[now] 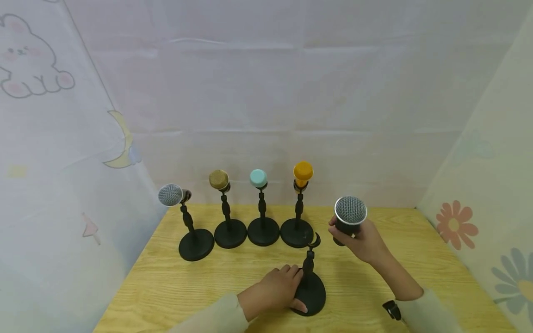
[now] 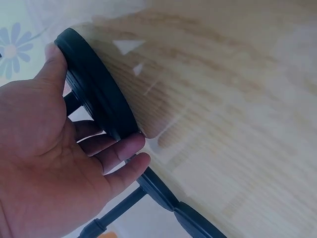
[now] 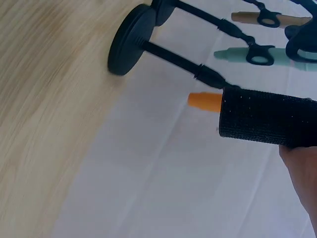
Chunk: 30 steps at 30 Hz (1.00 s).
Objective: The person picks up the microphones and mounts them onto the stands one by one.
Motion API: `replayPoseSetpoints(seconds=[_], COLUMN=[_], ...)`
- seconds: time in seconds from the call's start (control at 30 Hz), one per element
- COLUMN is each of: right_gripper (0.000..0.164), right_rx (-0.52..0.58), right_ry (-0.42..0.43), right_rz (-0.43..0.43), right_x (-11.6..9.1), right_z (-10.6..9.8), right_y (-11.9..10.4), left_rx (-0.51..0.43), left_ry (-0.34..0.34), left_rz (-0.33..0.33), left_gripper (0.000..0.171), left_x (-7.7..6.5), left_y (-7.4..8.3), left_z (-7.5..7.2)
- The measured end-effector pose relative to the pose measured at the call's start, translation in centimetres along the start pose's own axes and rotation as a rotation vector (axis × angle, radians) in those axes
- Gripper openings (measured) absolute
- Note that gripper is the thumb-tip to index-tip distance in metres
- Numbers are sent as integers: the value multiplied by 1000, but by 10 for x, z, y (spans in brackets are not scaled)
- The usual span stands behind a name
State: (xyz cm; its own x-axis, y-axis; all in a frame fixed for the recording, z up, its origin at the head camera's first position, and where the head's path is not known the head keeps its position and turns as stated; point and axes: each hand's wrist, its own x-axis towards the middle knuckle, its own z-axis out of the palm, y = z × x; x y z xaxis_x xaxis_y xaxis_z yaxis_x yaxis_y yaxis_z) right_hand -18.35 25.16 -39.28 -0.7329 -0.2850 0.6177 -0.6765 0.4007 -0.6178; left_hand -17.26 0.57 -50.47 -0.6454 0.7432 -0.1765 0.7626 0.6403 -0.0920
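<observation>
My left hand [image 1: 276, 286] grips the round base of a black microphone stand [image 1: 315, 296] near the table's front. The left wrist view shows the thumb on one edge of the base [image 2: 96, 87] and fingers around the opposite edge. A crescent-shaped cradle [image 1: 316, 241] tops this stand, with no microphone in it. To the right, above the table, my right hand [image 1: 368, 243] holds a microphone [image 1: 350, 210] with a silver mesh head. Its dark textured body [image 3: 267, 117] fills the right side of the right wrist view; most of that hand is out of frame there.
Behind stand several microphones on black stands: a silver-headed one [image 1: 170, 195] at far left, a gold one [image 1: 219, 179], a mint one [image 1: 258, 178] and an orange one [image 1: 303, 171]. The wooden table [image 1: 395, 226] meets a pale cloth wall [image 1: 258, 92] at the back.
</observation>
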Motion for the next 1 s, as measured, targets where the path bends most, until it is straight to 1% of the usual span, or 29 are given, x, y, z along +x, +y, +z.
replayPoseSetpoints(seconds=[0.07,0.1,0.2,0.27,0.37,0.47,0.5,0.63,0.7,0.8,0.9,0.93,0.97,1.0], right_gripper=[33,34,34,31,27,26,27,30,32,33,35,35,37,38], right_rx=[67,106,213,282,309,311,297,301,279,240,186,192,229,332], right_ry=[2,-1,-2,-5,3,23,35,74,89,97,108,108,106,95], right_rz=[-70,-92,-119,-112,-92,-76,-65,-54,-49,-16,74,107,131,149], right_x=[3,4,7,9,9,9,9,11,12,11,8,7,6,5], right_z=[7,10,21,27,37,46,48,56,59,64,68,70,72,74], right_y=[-1,-1,-4,-9,-17,-24,-26,-32,-33,-34,-35,-35,-35,-34], left_rx=[5,12,25,27,23,16,12,1,-11,-31,-34,-32,-28,-23], left_ry=[-5,-7,-7,-4,4,-2,-5,-18,-29,-54,-66,-69,-70,-71], left_rz=[-5,-4,-3,3,12,16,16,0,-15,-40,-48,-48,-48,-47], left_gripper=[93,92,92,92,92,92,92,93,93,93,93,92,92,92], left_x=[-4,-6,-11,-15,-21,-23,-24,-24,-24,-25,-26,-26,-26,-27], left_y=[1,1,2,3,3,1,1,0,0,1,1,1,1,1], left_z=[-1,-1,0,1,2,5,6,9,9,7,4,3,3,3])
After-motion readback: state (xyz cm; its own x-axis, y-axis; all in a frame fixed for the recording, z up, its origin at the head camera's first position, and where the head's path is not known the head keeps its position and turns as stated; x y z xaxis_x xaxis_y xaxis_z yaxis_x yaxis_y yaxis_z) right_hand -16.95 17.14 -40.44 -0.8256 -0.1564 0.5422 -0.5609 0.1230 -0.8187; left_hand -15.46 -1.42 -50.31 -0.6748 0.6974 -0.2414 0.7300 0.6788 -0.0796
